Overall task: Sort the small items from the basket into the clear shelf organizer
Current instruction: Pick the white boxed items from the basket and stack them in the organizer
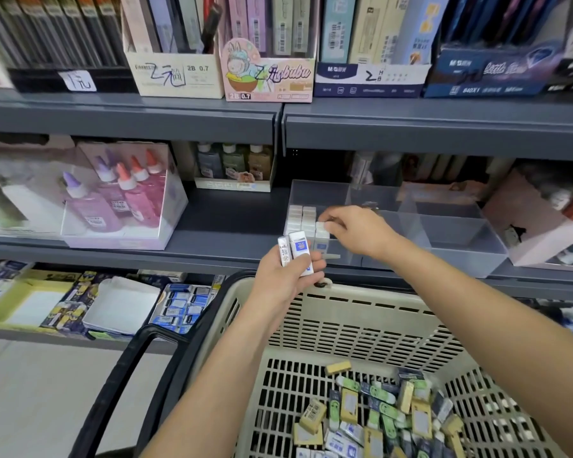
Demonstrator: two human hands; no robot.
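Note:
My left hand (286, 276) grips two white erasers with blue labels (295, 252) upright, just above the beige basket's far rim (361, 294). My right hand (354, 231) reaches into the clear shelf organizer (450, 241) and pinches a white eraser (322, 226) at the end of the rows of white erasers (301, 218) standing in its left compartment. The basket floor holds several loose erasers (381, 414) in yellow, green and blue wrappers. The organizer's other compartments look empty.
The grey shelf (225, 236) carries a clear box of glue bottles (123, 196) to the left and a white box (549, 226) to the right. A black basket handle (129, 368) hangs at the left. Eraser boxes (182, 307) sit on the shelf below.

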